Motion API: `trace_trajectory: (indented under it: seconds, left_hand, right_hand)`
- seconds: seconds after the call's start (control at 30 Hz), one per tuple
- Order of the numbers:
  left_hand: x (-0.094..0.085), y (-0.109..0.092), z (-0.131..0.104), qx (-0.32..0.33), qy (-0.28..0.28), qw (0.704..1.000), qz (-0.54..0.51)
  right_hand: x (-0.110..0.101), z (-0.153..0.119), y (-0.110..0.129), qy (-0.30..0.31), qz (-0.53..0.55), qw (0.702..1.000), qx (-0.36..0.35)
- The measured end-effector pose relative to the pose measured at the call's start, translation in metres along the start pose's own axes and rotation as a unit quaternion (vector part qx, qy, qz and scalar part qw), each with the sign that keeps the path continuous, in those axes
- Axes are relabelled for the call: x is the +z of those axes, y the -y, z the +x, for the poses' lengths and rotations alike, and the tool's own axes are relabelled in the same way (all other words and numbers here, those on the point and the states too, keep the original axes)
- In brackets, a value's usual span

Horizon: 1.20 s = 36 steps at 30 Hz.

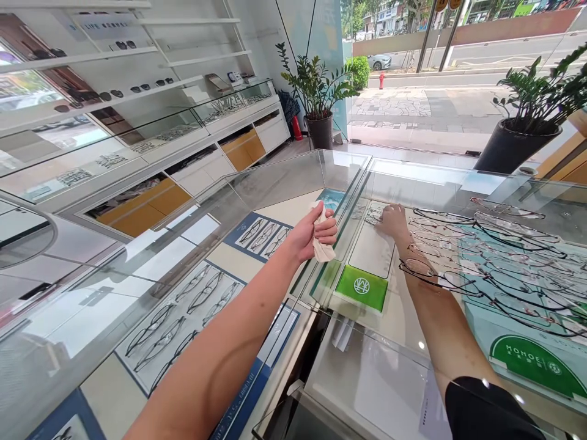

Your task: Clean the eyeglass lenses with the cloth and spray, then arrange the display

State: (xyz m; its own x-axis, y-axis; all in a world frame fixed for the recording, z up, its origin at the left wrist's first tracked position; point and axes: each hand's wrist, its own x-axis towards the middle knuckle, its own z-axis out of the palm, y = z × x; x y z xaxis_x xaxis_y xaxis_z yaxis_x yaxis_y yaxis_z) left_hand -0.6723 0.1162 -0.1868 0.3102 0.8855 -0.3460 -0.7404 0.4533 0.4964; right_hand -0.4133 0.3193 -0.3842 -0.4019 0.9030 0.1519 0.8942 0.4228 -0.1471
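My left hand (316,232) is closed round a crumpled pale cloth (323,249), above the glass top near the seam between two display cases. Seen through the glass, my right hand (393,221) is inside the right-hand case, at the far end of a white tray (372,244). Its fingers are bent at a pair of thin-framed glasses (375,214). A green card (362,286) with a white logo lies at the tray's near end. Rows of eyeglasses (486,244) stand to the right of my right forearm.
The left case (275,211) holds blue-edged trays of glasses (183,318). Glass edges and a metal-edged seam run between the cases. Potted plants (320,125) stand beyond them, and shelves with sunglasses line the left wall. A green sign (536,365) lies at the lower right.
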Motion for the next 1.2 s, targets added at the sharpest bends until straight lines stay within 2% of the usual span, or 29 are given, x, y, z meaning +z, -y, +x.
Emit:
trace_trajectory:
  seconds: [0.13,0.4,0.6,0.77,1.0,1.1,1.2]
  left_hand:
    - [-0.002,0.000,0.000,0.002,0.008,1.000,0.007]
    - [0.001,0.000,0.002,0.002,0.006,1.000,0.011]
    - [0.003,-0.001,0.005,-0.002,0.012,1.000,0.004]
    - [0.006,-0.001,0.007,-0.011,0.019,1.000,-0.009]
    - [0.008,-0.002,0.010,-0.004,0.037,0.999,0.018]
    - [0.008,-0.002,0.013,-0.004,0.042,0.999,0.023]
    - [0.009,-0.003,0.014,-0.002,0.043,0.999,0.024]
  right_hand:
    - [-0.004,-0.004,0.005,0.007,0.002,0.999,0.031]
    - [-0.019,-0.024,0.015,-0.015,0.061,0.997,0.042]
    - [-0.027,-0.060,0.030,-0.021,0.104,0.993,0.053]
    - [-0.042,-0.127,0.060,0.009,0.135,0.991,0.012]
    - [-0.083,-0.251,0.113,0.131,0.191,0.968,-0.096]
    - [-0.106,-0.303,0.128,0.189,0.280,0.933,-0.125]
    - [-0.136,-0.345,0.139,0.247,0.406,0.868,-0.145]
